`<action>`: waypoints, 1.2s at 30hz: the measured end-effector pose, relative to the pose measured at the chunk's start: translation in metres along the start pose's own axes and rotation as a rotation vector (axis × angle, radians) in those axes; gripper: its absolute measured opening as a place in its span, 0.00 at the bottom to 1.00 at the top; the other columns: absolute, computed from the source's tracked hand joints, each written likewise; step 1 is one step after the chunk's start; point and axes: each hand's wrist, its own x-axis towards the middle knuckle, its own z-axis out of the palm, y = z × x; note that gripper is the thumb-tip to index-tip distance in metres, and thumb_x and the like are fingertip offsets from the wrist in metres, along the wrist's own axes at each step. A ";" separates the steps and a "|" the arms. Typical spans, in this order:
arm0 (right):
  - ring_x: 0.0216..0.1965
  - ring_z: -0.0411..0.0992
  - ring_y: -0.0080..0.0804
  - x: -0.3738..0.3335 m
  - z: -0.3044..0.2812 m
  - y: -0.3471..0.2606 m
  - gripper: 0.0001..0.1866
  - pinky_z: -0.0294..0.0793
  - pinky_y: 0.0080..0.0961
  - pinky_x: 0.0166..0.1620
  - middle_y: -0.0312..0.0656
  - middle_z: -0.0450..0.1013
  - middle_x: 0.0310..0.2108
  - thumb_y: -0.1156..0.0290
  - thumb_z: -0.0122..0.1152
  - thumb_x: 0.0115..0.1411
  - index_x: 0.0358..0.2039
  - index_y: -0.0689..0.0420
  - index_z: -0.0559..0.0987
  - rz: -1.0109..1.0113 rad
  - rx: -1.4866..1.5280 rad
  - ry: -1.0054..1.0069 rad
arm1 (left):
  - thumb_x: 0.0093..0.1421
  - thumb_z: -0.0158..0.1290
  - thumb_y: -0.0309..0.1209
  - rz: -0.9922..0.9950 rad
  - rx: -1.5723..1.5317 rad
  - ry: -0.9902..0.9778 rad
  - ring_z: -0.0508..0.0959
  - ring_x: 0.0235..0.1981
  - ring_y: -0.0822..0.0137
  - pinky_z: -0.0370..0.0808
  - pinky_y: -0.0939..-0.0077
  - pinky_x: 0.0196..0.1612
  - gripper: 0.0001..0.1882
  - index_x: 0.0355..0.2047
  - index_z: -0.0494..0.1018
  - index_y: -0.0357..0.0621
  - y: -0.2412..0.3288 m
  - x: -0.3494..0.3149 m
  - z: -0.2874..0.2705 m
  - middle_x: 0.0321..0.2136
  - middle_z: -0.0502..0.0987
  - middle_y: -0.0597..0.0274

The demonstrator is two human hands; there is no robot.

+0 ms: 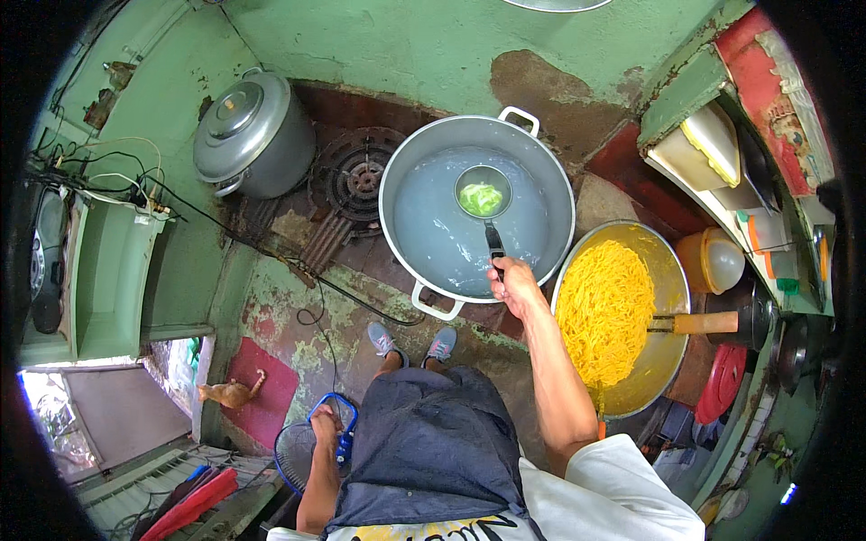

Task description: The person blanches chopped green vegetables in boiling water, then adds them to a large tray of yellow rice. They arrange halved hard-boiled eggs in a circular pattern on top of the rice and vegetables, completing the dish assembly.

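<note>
My right hand is closed around the black handle of a small round strainer. Pale green shredded vegetable lies in its bowl, over the middle of a wide metal pot of cloudy greyish water. Whether the strainer's underside touches the water, I cannot tell. My left hand hangs low at my side with curled fingers, next to a blue-rimmed electric fan. What those fingers hold, if anything, is hidden.
To the right of the pot stands a large metal bowl of yellow noodles, a wooden-handled tool across its rim. A gas burner and a lidded pot are at left. A cable crosses the floor; a cat is at lower left.
</note>
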 end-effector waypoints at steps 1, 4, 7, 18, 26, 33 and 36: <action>0.13 0.55 0.17 -0.001 -0.001 0.000 0.06 0.51 0.16 0.16 0.32 0.63 0.19 0.69 0.45 0.61 0.35 0.57 0.66 0.044 -0.031 0.048 | 0.61 0.42 0.40 0.009 -0.166 -0.065 0.68 0.12 0.67 0.72 0.67 0.21 0.13 0.36 0.73 0.50 0.001 0.001 0.000 0.14 0.67 0.65; 0.13 0.55 0.17 -0.003 -0.002 0.004 0.06 0.51 0.17 0.16 0.32 0.64 0.20 0.68 0.46 0.62 0.35 0.57 0.66 0.045 -0.063 0.061 | 0.61 0.43 0.35 -0.139 -0.122 -0.091 0.69 0.13 0.68 0.70 0.73 0.18 0.10 0.34 0.75 0.49 0.018 -0.003 0.009 0.13 0.67 0.66; 0.12 0.54 0.17 -0.008 -0.002 0.009 0.06 0.51 0.17 0.16 0.32 0.64 0.20 0.68 0.46 0.62 0.36 0.56 0.66 0.047 0.002 -0.009 | 0.62 0.48 0.41 -0.051 0.104 -0.077 0.69 0.13 0.71 0.71 0.74 0.19 0.15 0.35 0.76 0.43 0.042 -0.016 0.026 0.14 0.70 0.65; 0.12 0.55 0.18 -0.028 -0.011 0.014 0.05 0.51 0.17 0.14 0.32 0.63 0.19 0.69 0.46 0.62 0.35 0.56 0.65 0.063 -0.035 0.008 | 0.60 0.48 0.51 -0.087 0.081 -0.120 0.75 0.16 0.67 0.75 0.72 0.22 0.24 0.32 0.75 0.40 0.093 -0.004 0.063 0.20 0.76 0.59; 0.11 0.54 0.18 -0.033 -0.012 0.018 0.06 0.51 0.18 0.14 0.34 0.63 0.19 0.69 0.44 0.63 0.37 0.57 0.65 0.056 -0.036 0.038 | 0.61 0.48 0.45 -0.146 0.160 -0.204 0.78 0.24 0.66 0.77 0.71 0.27 0.20 0.41 0.74 0.40 0.084 -0.006 0.056 0.27 0.79 0.58; 0.11 0.54 0.18 -0.034 -0.007 0.015 0.05 0.50 0.19 0.15 0.33 0.63 0.18 0.69 0.45 0.62 0.35 0.56 0.65 0.042 -0.067 0.033 | 0.60 0.49 0.43 -0.158 0.159 -0.190 0.78 0.24 0.67 0.77 0.73 0.28 0.17 0.41 0.73 0.42 0.061 -0.020 0.037 0.29 0.79 0.60; 0.12 0.54 0.18 -0.037 -0.005 0.017 0.05 0.50 0.19 0.15 0.32 0.63 0.18 0.68 0.45 0.62 0.34 0.56 0.65 0.070 -0.094 0.091 | 0.61 0.48 0.42 -0.177 0.102 -0.134 0.78 0.25 0.67 0.76 0.72 0.29 0.16 0.41 0.74 0.43 0.052 -0.023 0.032 0.29 0.79 0.61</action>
